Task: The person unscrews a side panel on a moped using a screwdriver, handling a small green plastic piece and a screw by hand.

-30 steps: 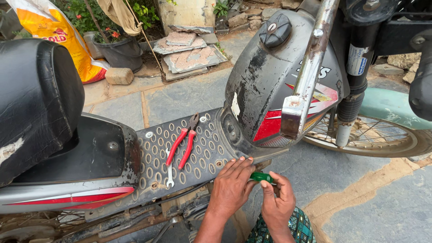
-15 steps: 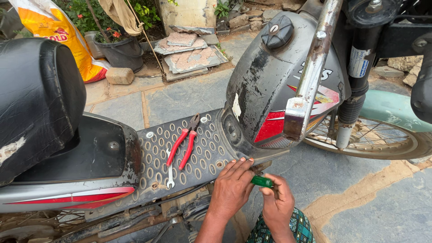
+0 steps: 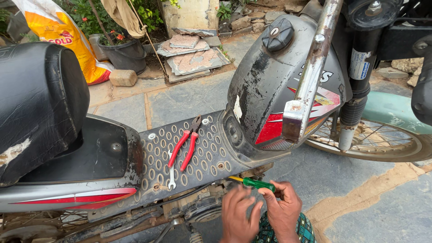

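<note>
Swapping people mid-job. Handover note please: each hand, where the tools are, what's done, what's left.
Right hand: grips the green-handled screwdriver, tip aimed under the moped's footboard.
Left hand: open, fingers spread beside the screwdriver, holding nothing.
Tools: red-handled pliers and a small spanner lie on the footboard.
Done: cannot tell from this view; the spot being worked is partly hidden.
Left: whatever the screwdriver is on, below the footboard edge; tools not put away.

Green-handled screwdriver [image 3: 256, 183], yellow near the shaft, lying nearly level, tip pointing left under the footboard
</note>
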